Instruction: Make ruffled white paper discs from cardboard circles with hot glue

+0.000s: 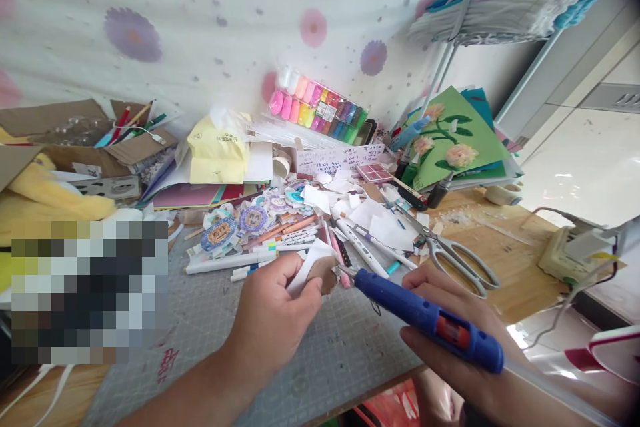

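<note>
glue gun (pixel 425 320), blue with a red patch on its side, held low over the right edge of the grey cutting mat (pixel 320 360). long axis on a slant from lower right to upper left, nozzle at the upper-left end, clear glue stick trailing out of the back toward the lower right. nozzle tip right at a small card piece (pixel 320 270), brown with white paper on it; touching or just short of it, cannot tell. right hand (pixel 465 373) wrapped around the gun's body from beneath, fingers clamped on it. left hand (pixel 270 320) just above the mat, thumb and fingers pinched shut on the card piece's lower edge. beyond the nozzle, on the counter (pixel 500 240): scissors (pixel 460 257) with grey handles, blades toward the upper left, beside scattered markers (pixel 300 237) and paper scraps.
</note>
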{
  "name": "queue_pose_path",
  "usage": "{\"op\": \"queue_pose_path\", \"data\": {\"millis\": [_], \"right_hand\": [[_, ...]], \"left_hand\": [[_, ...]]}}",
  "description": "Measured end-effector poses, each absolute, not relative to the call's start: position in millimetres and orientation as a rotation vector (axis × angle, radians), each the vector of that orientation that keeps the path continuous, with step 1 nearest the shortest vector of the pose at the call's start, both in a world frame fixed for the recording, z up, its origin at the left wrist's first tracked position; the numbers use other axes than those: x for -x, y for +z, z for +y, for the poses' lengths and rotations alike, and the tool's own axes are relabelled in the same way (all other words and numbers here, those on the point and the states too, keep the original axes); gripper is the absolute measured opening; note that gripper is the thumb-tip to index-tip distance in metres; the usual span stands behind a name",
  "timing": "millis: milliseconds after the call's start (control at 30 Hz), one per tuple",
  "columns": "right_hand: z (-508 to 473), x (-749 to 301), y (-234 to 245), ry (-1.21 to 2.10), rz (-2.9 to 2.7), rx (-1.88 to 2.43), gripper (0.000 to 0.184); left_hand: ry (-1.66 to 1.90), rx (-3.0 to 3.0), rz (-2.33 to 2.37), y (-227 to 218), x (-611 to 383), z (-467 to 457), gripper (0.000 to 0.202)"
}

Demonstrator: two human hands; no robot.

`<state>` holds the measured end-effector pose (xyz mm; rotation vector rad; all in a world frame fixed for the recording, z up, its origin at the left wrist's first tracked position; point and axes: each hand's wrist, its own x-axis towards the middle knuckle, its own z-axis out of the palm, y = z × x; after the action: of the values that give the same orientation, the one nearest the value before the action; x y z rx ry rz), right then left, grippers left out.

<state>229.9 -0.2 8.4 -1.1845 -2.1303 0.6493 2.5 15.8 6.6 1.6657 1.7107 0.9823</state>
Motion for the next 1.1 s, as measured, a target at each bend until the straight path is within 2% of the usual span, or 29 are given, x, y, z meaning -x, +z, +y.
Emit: {"op": "queue_pose_path", "data": {"millis": [167, 733, 933, 1100], "right_hand": [[0, -227, 15, 0.602, -2.188, 1.203, 0.01], [4, -219, 10, 0.443, -2.209, 1.205, 0.019], [5, -218, 7, 0.449, -2.213, 1.127, 0.014], [2, -215, 16, 0.606, -2.155, 1.135, 0.009]], "left_hand": [[0.967, -1.779, 1.802, 6, -3, 15, 0.023], [0.917, -1.775, 1.779, 6, -3, 16, 0.018], [0.882, -1.752, 1.769, 6, -2, 19, 0.017], [0.92, -1.725, 1.751, 10, -4, 17, 0.019]]}}
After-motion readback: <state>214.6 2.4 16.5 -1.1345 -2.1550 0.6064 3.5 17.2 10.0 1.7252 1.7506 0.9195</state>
